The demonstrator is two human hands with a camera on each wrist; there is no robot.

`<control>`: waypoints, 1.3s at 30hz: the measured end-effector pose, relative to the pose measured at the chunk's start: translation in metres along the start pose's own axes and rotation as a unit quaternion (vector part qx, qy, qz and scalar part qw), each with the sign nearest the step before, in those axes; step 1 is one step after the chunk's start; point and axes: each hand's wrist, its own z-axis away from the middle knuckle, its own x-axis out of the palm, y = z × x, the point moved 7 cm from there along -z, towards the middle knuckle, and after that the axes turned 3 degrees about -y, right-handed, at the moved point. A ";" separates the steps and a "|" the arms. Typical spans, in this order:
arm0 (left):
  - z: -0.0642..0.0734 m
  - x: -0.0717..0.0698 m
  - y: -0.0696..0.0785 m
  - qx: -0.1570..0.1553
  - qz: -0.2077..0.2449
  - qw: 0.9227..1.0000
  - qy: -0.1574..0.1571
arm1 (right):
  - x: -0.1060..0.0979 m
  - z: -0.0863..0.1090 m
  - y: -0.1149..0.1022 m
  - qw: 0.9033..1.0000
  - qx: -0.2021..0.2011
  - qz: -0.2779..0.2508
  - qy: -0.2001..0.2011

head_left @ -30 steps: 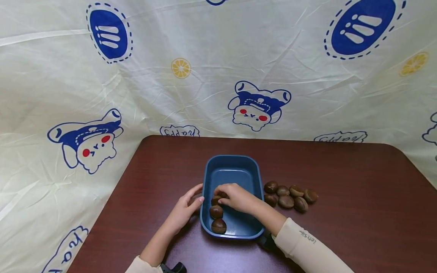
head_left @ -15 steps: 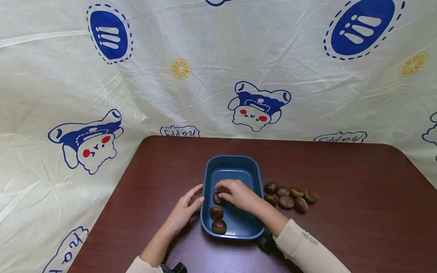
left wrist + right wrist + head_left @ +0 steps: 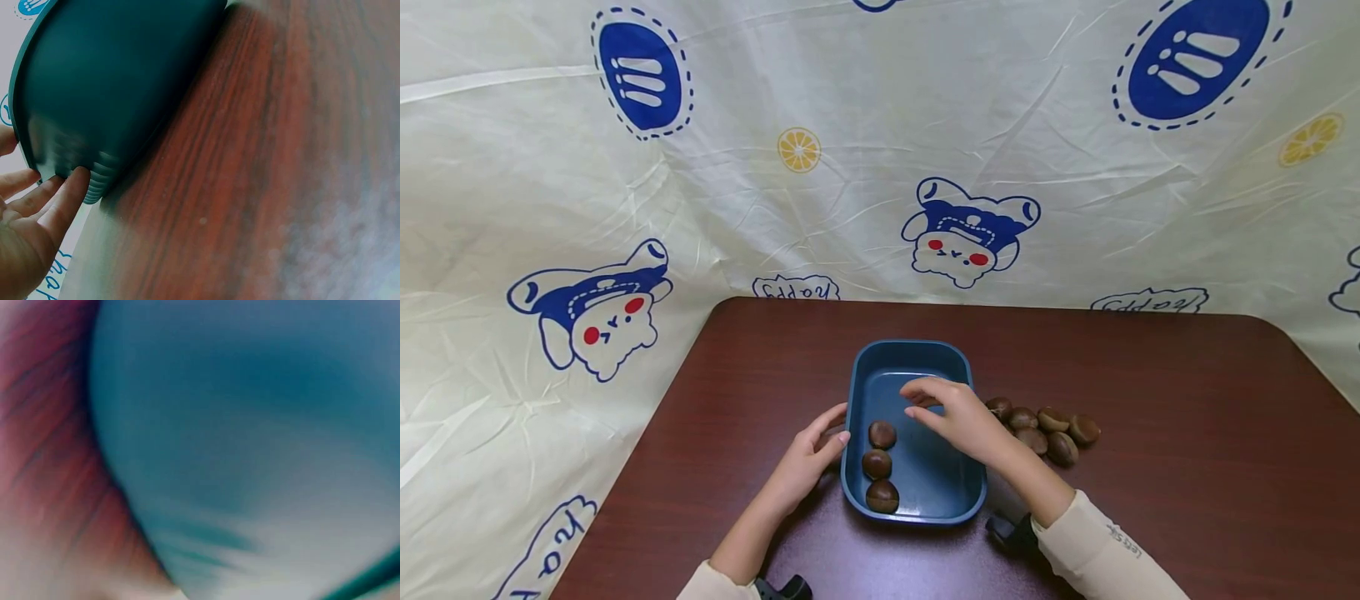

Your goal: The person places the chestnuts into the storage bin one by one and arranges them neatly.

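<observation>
A blue rectangular tray (image 3: 936,492) sits on the table, with three brown chestnuts in a column along its left side; the farthest is one chestnut (image 3: 882,434). My left hand (image 3: 805,458) touches the tray's left side, the thumb tip at the rim. In the left wrist view its fingertips (image 3: 80,175) rest against the tray's outer wall. Above the tray's right half is my right hand (image 3: 958,421), thumb and fingers apart and nothing between them. The right wrist view shows the tray wall (image 3: 187,456) up close and blurred, without the hand.
Several more chestnuts (image 3: 1062,448) lie in a cluster on the dark red-brown table (image 3: 1187,450), right of the tray and partly behind the right forearm. A white printed sheet (image 3: 850,217) hangs behind the table. A black device (image 3: 1011,533) is at the right wrist.
My right hand has let go of the farthest chestnut in the tray and moved right and slightly away, its fingers spreading. The left hand stays at the tray's side.
</observation>
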 end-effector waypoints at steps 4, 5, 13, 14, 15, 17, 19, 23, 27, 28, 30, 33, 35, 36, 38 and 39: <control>0.001 -0.002 0.001 0.001 0.000 1.000 0.007 | -0.017 0.010 0.001 1.000 0.002 0.002 0.029; 0.001 -0.002 0.002 0.002 -0.001 1.000 0.009 | -0.022 0.013 0.001 0.999 0.003 0.005 0.037; 0.000 -0.003 0.004 0.004 -0.002 1.000 0.007 | -0.052 0.043 0.014 0.996 0.023 0.046 0.076; 0.000 -0.003 0.003 0.005 -0.002 1.000 0.006 | -0.055 0.048 0.016 0.995 0.022 0.048 0.081; 0.000 -0.003 0.003 0.006 -0.003 1.000 0.006 | -0.058 0.053 0.019 0.995 0.021 0.048 0.088; 0.000 -0.003 0.002 0.008 -0.005 1.000 0.003 | -0.064 0.063 0.025 0.993 0.020 0.057 0.100; 0.000 -0.002 0.001 0.011 -0.006 1.000 0.001 | -0.071 0.074 0.031 0.991 0.022 0.063 0.113; 0.000 -0.002 0.001 0.013 -0.004 1.000 0.001 | -0.081 0.094 0.044 0.987 0.048 0.095 0.123; -0.001 -0.002 0.001 0.013 -0.003 1.000 0.001 | -0.084 0.112 0.061 0.983 0.087 0.114 0.114; -0.001 -0.002 0.001 0.013 -0.002 1.000 -0.001 | -0.084 0.116 0.065 0.982 0.095 0.117 0.111; -0.001 -0.002 0.001 0.012 -0.001 1.000 -0.002 | -0.084 0.124 0.072 0.982 0.111 0.118 0.102; -0.001 -0.002 0.000 0.012 -0.001 1.000 -0.002 | -0.084 0.132 0.079 0.980 0.122 0.125 0.092; -0.001 -0.002 0.000 0.014 -0.003 1.000 -0.001 | -0.084 0.135 0.082 0.979 0.127 0.131 0.088; -0.001 -0.002 0.000 0.014 -0.004 1.000 -0.001 | -0.084 0.136 0.084 0.979 0.126 0.134 0.087; 0.000 -0.002 0.000 0.010 -0.004 1.000 0.000 | -0.083 0.137 0.086 0.978 0.123 0.143 0.088; 0.000 -0.001 -0.001 0.009 -0.004 1.000 -0.001 | -0.083 0.138 0.087 0.978 0.122 0.147 0.088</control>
